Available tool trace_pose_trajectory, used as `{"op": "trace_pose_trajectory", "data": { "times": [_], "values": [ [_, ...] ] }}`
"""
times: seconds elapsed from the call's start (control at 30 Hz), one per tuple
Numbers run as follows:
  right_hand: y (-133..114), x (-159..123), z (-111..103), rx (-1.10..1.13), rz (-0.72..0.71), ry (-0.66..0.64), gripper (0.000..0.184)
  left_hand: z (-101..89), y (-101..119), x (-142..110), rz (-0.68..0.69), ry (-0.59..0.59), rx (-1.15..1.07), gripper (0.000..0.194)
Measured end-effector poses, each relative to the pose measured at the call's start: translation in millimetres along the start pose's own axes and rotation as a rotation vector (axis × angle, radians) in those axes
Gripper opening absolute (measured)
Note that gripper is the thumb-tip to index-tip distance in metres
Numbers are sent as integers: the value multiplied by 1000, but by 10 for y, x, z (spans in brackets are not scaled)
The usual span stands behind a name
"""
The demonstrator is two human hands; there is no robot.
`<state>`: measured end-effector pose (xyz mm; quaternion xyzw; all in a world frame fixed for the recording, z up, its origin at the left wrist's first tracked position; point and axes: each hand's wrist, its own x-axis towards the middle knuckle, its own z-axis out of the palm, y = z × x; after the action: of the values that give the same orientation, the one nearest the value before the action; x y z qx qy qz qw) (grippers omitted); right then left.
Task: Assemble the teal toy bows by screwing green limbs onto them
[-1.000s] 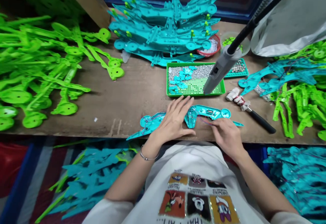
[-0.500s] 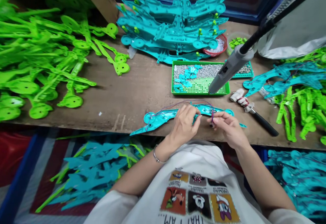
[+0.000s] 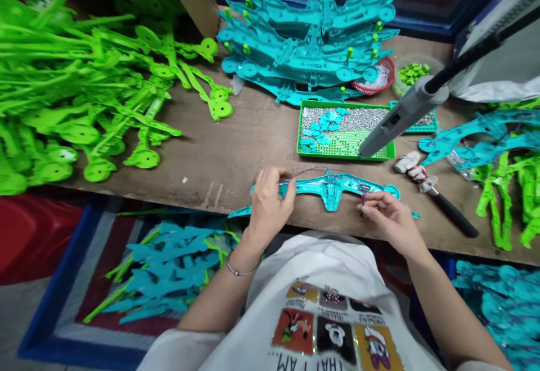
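A long teal plastic wing-shaped part (image 3: 332,195) lies on the table in front of me, its open ribbed side up. Thin red and blue wires (image 3: 314,168) run along its upper edge. My left hand (image 3: 270,199) is over the part's left wing, fingers bent and thumb apart, with a gap between thumb and index finger; its other fingertips are partly hidden. At the right wing, my right hand (image 3: 388,216) pinches a purple wire (image 3: 364,197) between thumb and fingers, near the part's lower edge.
Behind the part stands a green tray (image 3: 304,154) of screws and small teal pieces, under a hanging grey electric screwdriver (image 3: 394,120). A black-handled tool (image 3: 455,213) with a wrapped end lies right. Teal parts (image 3: 304,50) are stacked behind; green parts (image 3: 84,95) are heaped left.
My left hand has moved left from the part's centre to its left wing, uncovering the middle bracket. My right hand stays by the right wing with the wire. The view has shifted slightly left.
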<state>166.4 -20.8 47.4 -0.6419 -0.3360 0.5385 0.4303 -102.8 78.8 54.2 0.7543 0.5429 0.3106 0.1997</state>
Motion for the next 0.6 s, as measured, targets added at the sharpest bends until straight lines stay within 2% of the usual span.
{"op": "trace_pose_trajectory", "data": {
  "times": [0.07, 0.13, 0.2, 0.27, 0.43, 0.6],
  "values": [
    [-31, 10, 31, 64, 31, 0, 38, 29, 155, -118, -7, -103, -143, 7],
    [-53, 15, 70, 118, 47, -5, 38, 137, 360, -240, -10, -299, -313, 10],
    [-61, 13, 105, 149, 45, -21, 37, 282, 537, -331, -64, -462, -446, 14],
    [-60, 3, 124, 167, 39, -37, 36, 416, 642, -376, -156, -544, -569, 18],
    [-70, -32, 128, 203, 39, -56, 37, 558, 686, -383, -385, -603, -809, 19],
    [-75, -45, 148, 232, 31, -30, 36, 569, 709, -414, -432, -557, -845, 25]
  ]
}}
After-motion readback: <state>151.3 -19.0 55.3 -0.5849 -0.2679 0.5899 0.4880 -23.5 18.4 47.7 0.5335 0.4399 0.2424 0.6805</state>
